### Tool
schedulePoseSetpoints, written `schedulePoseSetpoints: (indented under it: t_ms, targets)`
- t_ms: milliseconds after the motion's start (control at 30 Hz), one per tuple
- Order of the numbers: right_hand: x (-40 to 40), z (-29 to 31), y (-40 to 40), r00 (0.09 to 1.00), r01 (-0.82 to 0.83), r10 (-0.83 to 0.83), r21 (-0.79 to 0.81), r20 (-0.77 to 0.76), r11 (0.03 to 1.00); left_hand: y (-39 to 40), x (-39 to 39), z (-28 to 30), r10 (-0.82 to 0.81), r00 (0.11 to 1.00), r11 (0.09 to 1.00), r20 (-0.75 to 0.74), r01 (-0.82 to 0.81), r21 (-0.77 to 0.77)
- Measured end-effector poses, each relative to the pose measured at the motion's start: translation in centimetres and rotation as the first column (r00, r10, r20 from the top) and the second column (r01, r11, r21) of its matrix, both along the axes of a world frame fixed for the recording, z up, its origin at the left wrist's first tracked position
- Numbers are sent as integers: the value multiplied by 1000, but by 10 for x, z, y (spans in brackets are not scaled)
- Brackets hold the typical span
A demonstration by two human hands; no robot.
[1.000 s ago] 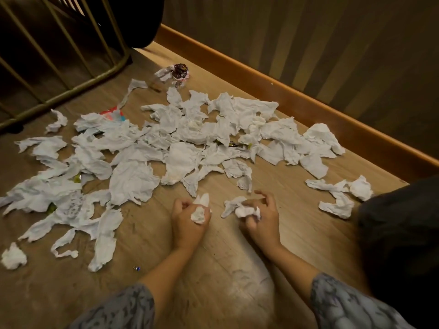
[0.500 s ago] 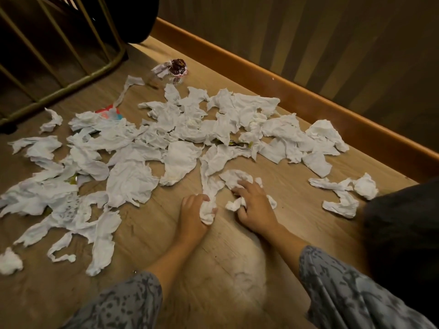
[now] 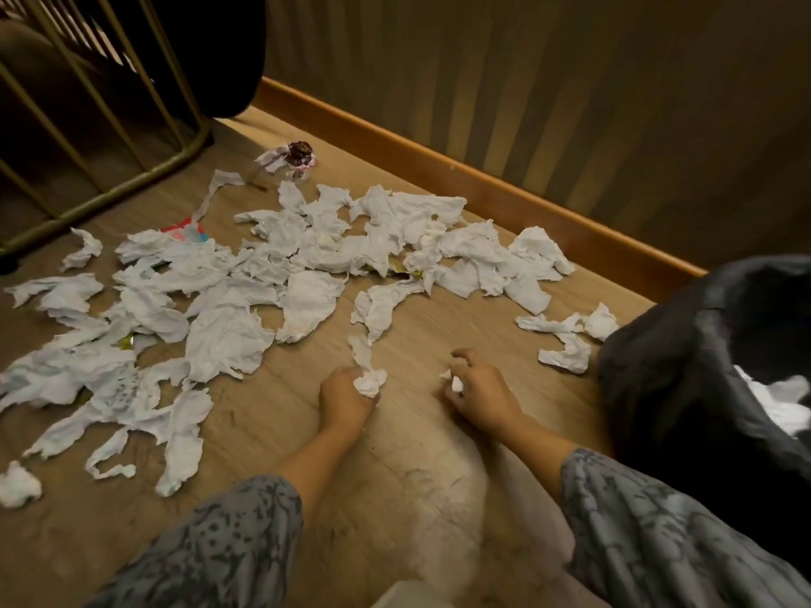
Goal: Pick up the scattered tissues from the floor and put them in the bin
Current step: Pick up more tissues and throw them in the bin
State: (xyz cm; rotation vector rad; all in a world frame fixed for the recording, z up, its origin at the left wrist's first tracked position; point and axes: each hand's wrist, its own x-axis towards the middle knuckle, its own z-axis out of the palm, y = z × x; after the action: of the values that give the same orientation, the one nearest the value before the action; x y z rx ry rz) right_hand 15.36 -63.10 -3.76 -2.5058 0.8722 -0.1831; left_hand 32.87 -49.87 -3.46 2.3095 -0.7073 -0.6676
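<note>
Black-lined bin (image 3: 684, 353) at right with white tissue inside, left hand (image 3: 344, 399) clenched on a tissue wad (image 3: 370, 383), right hand (image 3: 480, 394) grasping a small tissue scrap (image 3: 456, 383), scattered tissues (image 3: 228, 340) across the wooden floor (image 3: 408, 498)

Bin (image 3: 702, 344) cut off by right edge; tissue wad (image 3: 456, 383) mostly hidden in right hand (image 3: 478, 394).

Single head-worn view looked forward and down from above, close over floor (image 3: 408, 484); wide angle reached wall (image 3: 570, 103) ahead, railing (image 3: 101, 138) far left, bin (image 3: 684, 388) at right edge.
</note>
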Motion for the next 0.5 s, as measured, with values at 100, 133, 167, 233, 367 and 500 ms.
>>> schedulePoseSetpoints:
  t_ms: [100, 133, 167, 233, 367, 500]
  targets:
    - [0, 36, -8, 974, 162, -167, 48, 150, 986, -12, -8, 21, 32, 989, 999, -146, -38, -33]
    - [1, 49, -10, 955, 215, -217, 34, 200, 976, -17, -10, 30, 11, 988, 998, -152, -20, -62]
    - [0, 63, -11, 932, 266, -259, 7, 253, 964, -25, -12, 41, -26, 991, 995, -132, 12, -103]
    - [-2, 89, -15, 867, 363, -327, -28, 377, 931, -47, -21, 72, -110, 989, 982, -98, 93, -162]
    - [-15, 144, -23, 693, 475, -372, -3, 617, 880, -91, -50, 140, -172, 985, 937, -26, 156, -312]
    - [-42, 195, -25, 568, 543, -298, -78, 767, 836, -117, -94, 192, -216, 976, 815, -37, 160, -557]
